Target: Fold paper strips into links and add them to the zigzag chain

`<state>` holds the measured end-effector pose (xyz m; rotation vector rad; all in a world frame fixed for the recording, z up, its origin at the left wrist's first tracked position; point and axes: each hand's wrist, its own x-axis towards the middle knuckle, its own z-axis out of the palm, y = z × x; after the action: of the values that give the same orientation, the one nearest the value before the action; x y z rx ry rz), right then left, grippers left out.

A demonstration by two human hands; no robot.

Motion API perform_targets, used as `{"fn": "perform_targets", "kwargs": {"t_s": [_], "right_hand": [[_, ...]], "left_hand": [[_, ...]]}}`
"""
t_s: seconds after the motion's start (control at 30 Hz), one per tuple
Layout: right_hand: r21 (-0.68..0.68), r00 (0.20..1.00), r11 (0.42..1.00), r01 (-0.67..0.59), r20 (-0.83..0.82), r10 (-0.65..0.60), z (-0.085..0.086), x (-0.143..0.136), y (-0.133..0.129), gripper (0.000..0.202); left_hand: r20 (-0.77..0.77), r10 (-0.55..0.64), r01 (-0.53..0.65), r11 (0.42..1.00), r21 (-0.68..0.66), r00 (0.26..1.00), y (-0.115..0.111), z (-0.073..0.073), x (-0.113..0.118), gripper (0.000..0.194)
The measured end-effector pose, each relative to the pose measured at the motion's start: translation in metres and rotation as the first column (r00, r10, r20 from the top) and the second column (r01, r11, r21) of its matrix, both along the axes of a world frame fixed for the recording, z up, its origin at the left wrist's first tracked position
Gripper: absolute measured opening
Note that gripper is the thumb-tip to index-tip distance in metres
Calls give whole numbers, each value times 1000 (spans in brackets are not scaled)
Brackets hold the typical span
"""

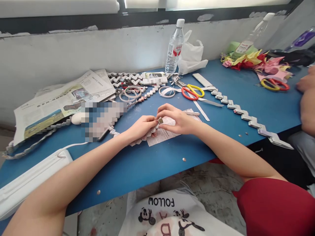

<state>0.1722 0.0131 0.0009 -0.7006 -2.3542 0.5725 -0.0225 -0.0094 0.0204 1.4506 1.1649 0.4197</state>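
Note:
Near the middle of the blue table, my left hand is closed round a folded newspaper chain, whose links hang below the fingers. My right hand curls in from the other side, thumb and fingers around the chain's upper end, where a small brownish folded piece shows. The fingertips of both hands nearly meet there. Under the hands lies a printed paper sheet. Thin paper strips lie just beyond my right hand.
Red-and-yellow scissors, tape rolls and a water bottle stand or lie behind the hands. Newspapers cover the left; a long folded chain runs along the right. Another person's arm is at the right edge.

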Motion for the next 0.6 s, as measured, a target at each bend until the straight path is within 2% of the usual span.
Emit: {"fn": "perform_targets", "kwargs": {"t_s": [0.1,0.37,0.5,0.6], "right_hand": [[56,999,998,-8,32,6,2,3,1,20],[159,996,985,72,34,-78,-4,3,4,22],[159,995,982,99,13,-102,-6,-1,1,25],[133,993,984,116,-16,-115,-6,-2,-2,26]], "left_hand": [[27,39,-38,999,-25,999,0,2,-1,20],[85,37,-35,999,-20,996,2,-2,-3,20],[128,28,-27,1000,-5,991,3,-3,-3,22],[66,-20,18,999,40,998,2,-4,-3,24]]}}
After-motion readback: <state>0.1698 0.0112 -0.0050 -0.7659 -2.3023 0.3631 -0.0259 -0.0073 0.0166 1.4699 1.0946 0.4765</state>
